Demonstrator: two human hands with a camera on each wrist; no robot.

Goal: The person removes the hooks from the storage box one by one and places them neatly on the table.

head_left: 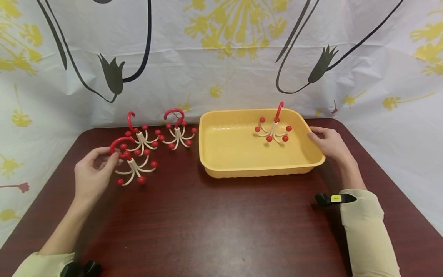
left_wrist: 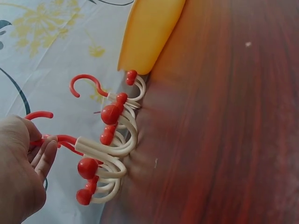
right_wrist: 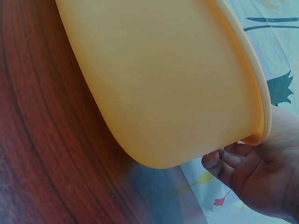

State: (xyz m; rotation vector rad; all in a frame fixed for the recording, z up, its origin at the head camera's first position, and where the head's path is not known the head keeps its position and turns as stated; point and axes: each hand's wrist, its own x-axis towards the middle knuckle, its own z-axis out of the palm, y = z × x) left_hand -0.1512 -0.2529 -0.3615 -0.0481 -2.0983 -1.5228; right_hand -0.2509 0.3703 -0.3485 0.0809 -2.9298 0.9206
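Left of the tray (right grip holding its end), your left grip pinched the nearest hanger by its hook, soundly; it looked light, stiff, perhaps touching the counter.

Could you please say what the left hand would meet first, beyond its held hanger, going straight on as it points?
Beyond the held hanger, the left hand would probably meet the rear-left hanger first, just behind it; how much gap lies between them is unclear.
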